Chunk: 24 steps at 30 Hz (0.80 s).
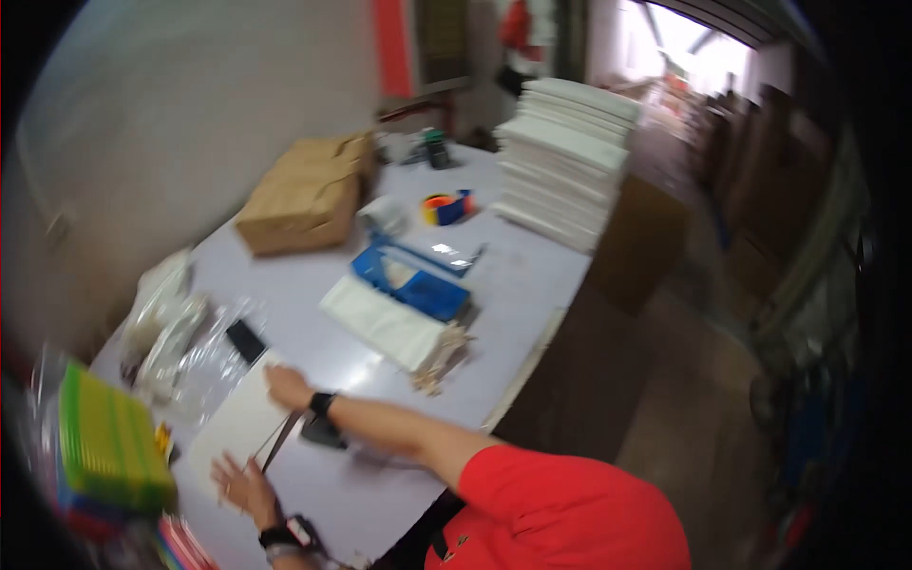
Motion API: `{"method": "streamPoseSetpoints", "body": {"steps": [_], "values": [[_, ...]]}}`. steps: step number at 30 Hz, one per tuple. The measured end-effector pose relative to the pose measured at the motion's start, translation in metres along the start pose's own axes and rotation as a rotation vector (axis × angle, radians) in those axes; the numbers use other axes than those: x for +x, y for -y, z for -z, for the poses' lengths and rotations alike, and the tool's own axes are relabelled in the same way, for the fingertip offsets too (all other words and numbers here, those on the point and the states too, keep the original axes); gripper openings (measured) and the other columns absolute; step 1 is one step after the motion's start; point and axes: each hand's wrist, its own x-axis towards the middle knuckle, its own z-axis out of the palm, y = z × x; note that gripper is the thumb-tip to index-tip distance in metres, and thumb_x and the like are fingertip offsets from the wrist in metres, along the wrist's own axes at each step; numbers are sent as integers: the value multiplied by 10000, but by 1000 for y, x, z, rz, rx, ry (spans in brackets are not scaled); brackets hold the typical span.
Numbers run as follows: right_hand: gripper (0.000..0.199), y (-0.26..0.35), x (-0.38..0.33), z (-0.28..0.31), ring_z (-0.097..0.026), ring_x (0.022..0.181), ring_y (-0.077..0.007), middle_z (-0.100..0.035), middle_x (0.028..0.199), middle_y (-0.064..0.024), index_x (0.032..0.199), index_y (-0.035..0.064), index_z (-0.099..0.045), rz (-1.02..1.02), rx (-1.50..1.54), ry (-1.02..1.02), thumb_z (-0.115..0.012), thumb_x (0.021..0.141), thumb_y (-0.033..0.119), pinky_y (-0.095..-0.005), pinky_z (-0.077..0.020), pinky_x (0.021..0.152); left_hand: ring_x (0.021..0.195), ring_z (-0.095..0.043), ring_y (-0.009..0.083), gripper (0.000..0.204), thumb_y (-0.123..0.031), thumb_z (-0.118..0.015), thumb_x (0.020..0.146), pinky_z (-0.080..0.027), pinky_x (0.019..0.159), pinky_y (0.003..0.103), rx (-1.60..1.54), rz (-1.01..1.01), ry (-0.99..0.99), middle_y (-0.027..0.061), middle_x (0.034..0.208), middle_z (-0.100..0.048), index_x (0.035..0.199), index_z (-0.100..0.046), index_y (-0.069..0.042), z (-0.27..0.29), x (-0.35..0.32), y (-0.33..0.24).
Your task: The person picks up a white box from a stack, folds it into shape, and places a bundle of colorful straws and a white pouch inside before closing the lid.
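Observation:
My left hand point(244, 487) lies with its fingers spread on the near part of a white sheet point(226, 435) at the table's left side. At the sheet's far end, my right hand point(288, 388) is closed, its fingers curled down against the sheet; blur hides what they grip, if anything. A thin dark strip point(279, 443) runs along the sheet's right edge between both hands; its kind is unclear. Beside my right wrist is a dark object point(324, 433), partly hidden by the forearm. A black phone-like slab point(246, 341) lies just past the right hand.
Clear plastic bags point(176, 332) and green-yellow stacked items point(114, 442) crowd the left. Farther off are a white bundle point(385, 321), a blue packet point(410, 283), tape rolls point(446, 207), a brown paper package point(309, 195) and a tall white stack point(565, 161) near the table's right edge.

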Motion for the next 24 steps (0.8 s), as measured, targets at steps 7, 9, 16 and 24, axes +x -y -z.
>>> {"method": "streamPoseSetpoints", "body": {"steps": [7, 9, 16, 24], "values": [[304, 71, -17, 35, -615, 852, -392, -640, 944, -209, 1002, -3, -571, -213, 294, 8, -566, 723, 117, -458, -495, 732, 1376, -204, 360, 653, -415, -519, 914, -198, 1100, 470, -69, 50, -176, 186, 1489, -250, 1445, -292, -110, -5, 3, 26], [287, 71, -22, 41, -623, 809, -360, -648, 902, -179, 988, 26, -591, -83, 372, -132, -588, 734, 160, -426, -493, 701, 1377, -200, 358, 648, -400, -518, 923, -217, 1096, 455, -200, -14, -370, 183, 1498, -227, 1452, -275, -116, -16, 16, 31], [320, 84, -89, 175, -597, 698, -169, -617, 720, -102, 955, 10, -612, 59, 704, -238, -655, 743, 245, -314, -468, 647, 1192, -463, 360, 449, -313, -523, 943, -385, 965, 429, -370, -297, -806, 219, 1320, -463, 1286, -477, -28, 52, -17, 4], [174, 32, -241, 263, -537, 707, -56, -605, 757, 7, 891, 4, -636, -148, 851, -189, -640, 786, 143, -242, -445, 624, 796, -581, 384, 233, -39, -648, 836, -482, 732, 450, -634, -884, -559, 169, 933, -610, 1064, -622, 0, 245, -134, -102]]}}
